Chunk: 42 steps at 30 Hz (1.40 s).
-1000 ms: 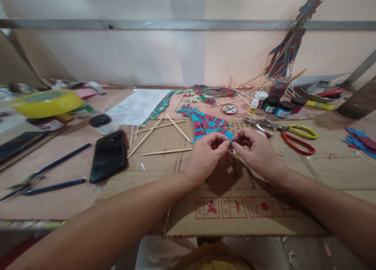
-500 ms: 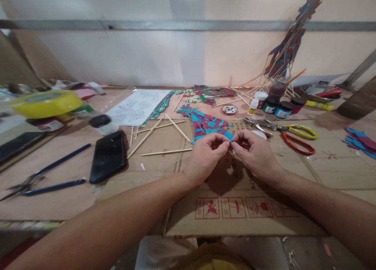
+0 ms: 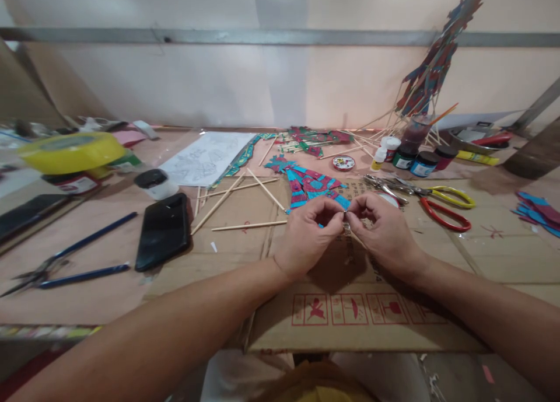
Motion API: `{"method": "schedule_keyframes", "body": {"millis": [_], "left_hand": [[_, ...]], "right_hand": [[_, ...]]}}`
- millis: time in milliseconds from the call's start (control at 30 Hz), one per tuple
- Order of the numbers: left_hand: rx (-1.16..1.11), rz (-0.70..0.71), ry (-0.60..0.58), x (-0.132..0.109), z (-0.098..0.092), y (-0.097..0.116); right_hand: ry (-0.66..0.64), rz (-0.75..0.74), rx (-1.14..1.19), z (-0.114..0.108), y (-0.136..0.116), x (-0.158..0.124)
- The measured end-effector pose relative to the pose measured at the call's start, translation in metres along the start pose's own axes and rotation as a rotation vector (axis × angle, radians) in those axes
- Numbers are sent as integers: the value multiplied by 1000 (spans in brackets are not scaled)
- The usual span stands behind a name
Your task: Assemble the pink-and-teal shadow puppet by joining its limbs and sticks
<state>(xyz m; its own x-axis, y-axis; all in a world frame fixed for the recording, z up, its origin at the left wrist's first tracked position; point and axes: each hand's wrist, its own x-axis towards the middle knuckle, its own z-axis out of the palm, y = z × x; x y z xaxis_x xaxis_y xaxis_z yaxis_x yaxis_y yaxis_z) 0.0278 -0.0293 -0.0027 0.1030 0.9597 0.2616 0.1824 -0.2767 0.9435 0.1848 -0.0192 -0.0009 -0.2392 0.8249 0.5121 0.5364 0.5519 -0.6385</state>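
Both hands are up over the cardboard sheet (image 3: 394,320), near the middle of the table (image 3: 87,297).

- Left hand (image 3: 308,236): fingers curled in, thumb and forefinger pinched tight.
- Right hand (image 3: 385,233): same pinch, tip to tip with the left.
- Between the two pinches sits a small piece (image 3: 345,214), held just above the cardboard. It is too tiny to say what it is.
- Painted cut-out (image 3: 312,186), teal and red, lies flat just beyond my knuckles. I cannot tell whether the small piece is joined to it.
- Loose bamboo sticks (image 3: 247,226) lie left of the cut-out, none fixed to it that I can see.
- Pliers (image 3: 385,187) and the yellow-and-red scissors (image 3: 441,206) lie far right of my right hand, both untouched.
- Paint jars (image 3: 415,160) stand capped farther back.
- One stick figure (image 3: 431,69) leans upright against the far wall.
- Black phone (image 3: 163,231) is well left of the hands.

My reading: cutting and painting of this cut-out look done. The fiddly fastening is in hand, and the sticks are not yet on.
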Motion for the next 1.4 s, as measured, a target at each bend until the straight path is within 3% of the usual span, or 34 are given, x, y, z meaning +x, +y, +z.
{"method": "schedule_keyframes", "body": {"millis": [633, 800, 1000, 1133, 1400], "left_hand": [[-281, -106, -52, -2, 1, 7], [-253, -110, -75, -2, 1, 6], [-161, -61, -42, 2, 0, -1], [-97, -25, -52, 4, -1, -5], [-386, -175, -93, 2, 3, 0]], "right_hand": [[124, -207, -125, -1, -5, -3], [97, -239, -142, -4, -8, -2], [31, -127, -91, -3, -4, 2], [3, -156, -95, -4, -2, 4], [27, -222, -122, -6, -5, 4]]}}
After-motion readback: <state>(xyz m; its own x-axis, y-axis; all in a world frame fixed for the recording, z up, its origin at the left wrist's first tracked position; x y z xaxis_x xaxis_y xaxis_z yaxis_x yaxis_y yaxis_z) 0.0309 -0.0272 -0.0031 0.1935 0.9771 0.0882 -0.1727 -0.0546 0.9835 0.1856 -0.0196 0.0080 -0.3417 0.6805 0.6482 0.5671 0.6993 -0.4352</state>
